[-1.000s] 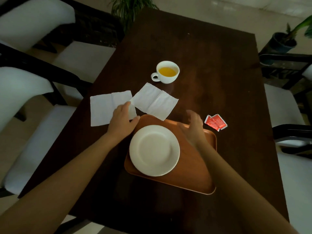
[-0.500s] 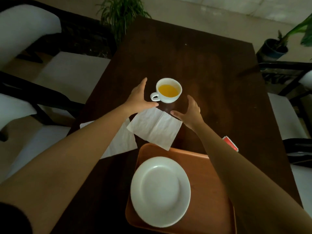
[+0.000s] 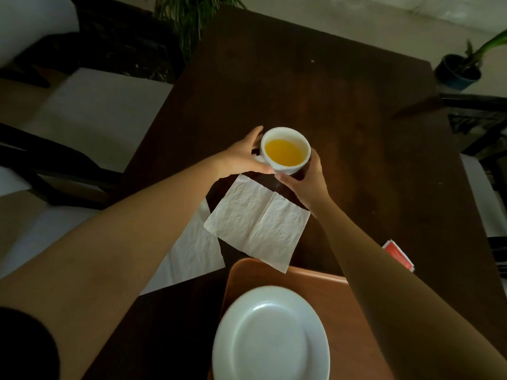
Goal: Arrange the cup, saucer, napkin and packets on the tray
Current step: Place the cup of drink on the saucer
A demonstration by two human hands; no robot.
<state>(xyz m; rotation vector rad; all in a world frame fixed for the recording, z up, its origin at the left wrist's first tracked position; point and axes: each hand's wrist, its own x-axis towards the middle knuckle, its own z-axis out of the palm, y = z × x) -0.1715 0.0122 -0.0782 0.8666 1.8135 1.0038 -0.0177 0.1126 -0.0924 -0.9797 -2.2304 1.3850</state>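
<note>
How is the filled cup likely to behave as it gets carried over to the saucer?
The cup looks nearly full of yellow liquid, so tilting probably spills it. It seems glazed ceramic: likely smooth and breakable. Left hand and right hand cradle it, suggesting care.

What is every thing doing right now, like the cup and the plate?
Cup: upright, holds yellow drink, gripped by both hands.
Left hand: on cup.
Right hand: on cup.
Saucer: empty, on tray.
Napkin: unfolded, corner overlapping tray.
Red packets: on table.
</note>
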